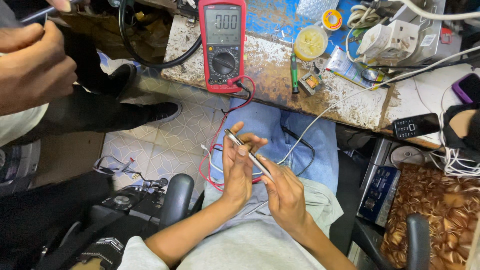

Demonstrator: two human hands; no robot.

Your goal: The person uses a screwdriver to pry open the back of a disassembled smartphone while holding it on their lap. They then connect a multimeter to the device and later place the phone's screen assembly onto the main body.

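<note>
Slim silver phone [248, 155] pinched edge-on btwn L hand [237, 170] & R hand [285, 192], fingers closed on it, long axis slanting up-left.

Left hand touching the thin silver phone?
Touching. The head view shows the left hand with its fingers wrapped over the thin silver phone, no gap.

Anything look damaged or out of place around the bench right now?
Yes. The workbench top is badly worn, its blue coating flaked to bare brown patches. The red multimeter overhangs the front edge. Both hands, left hand and right hand, hold a thin phone edge-on over the lap.
</note>
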